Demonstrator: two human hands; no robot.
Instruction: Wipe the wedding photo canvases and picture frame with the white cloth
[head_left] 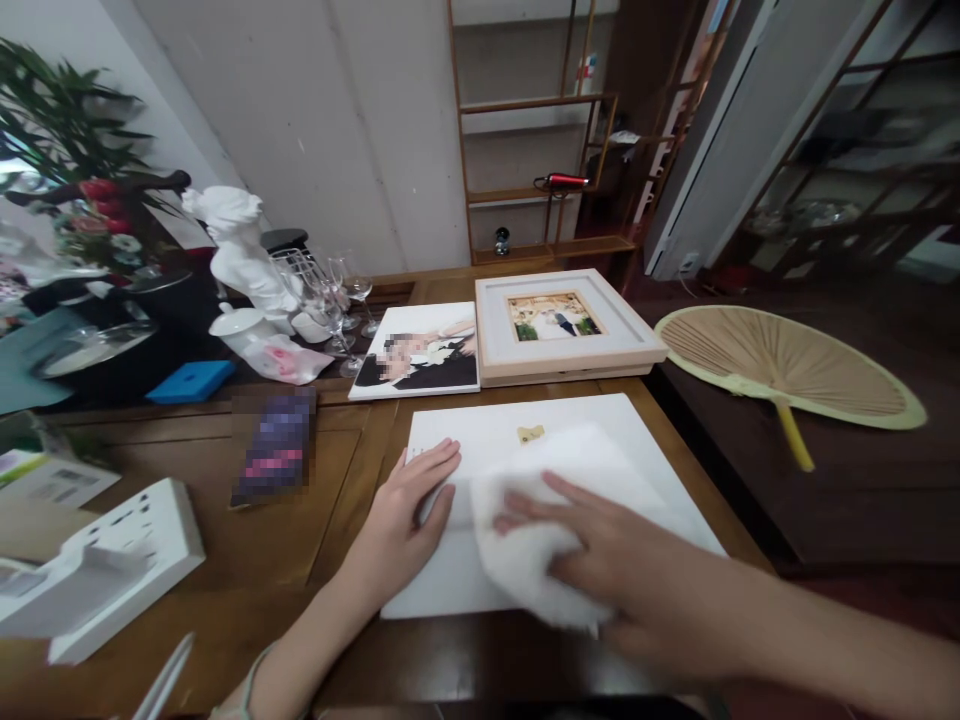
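A white rectangular board [442, 590] lies flat on the wooden table in front of me. My left hand [416, 510] rests on its left side, fingers stretched out and holding nothing. With my right hand [607, 540], somewhat blurred, I press a white cloth [517, 565] onto the middle of the board. The fingers are bent over the cloth, which spreads towards the board's right side. A small tan label [530, 435] shows on the board just beyond the cloth. The surface under the cloth is hidden.
Behind the board lie a photo panel [420, 350] and a framed picture [495, 300]. Wine glasses [360, 290], a white bust [236, 250] and a blue box [191, 381] stand back left. A white power strip [176, 535] is left; a large fan [795, 350] lies right.
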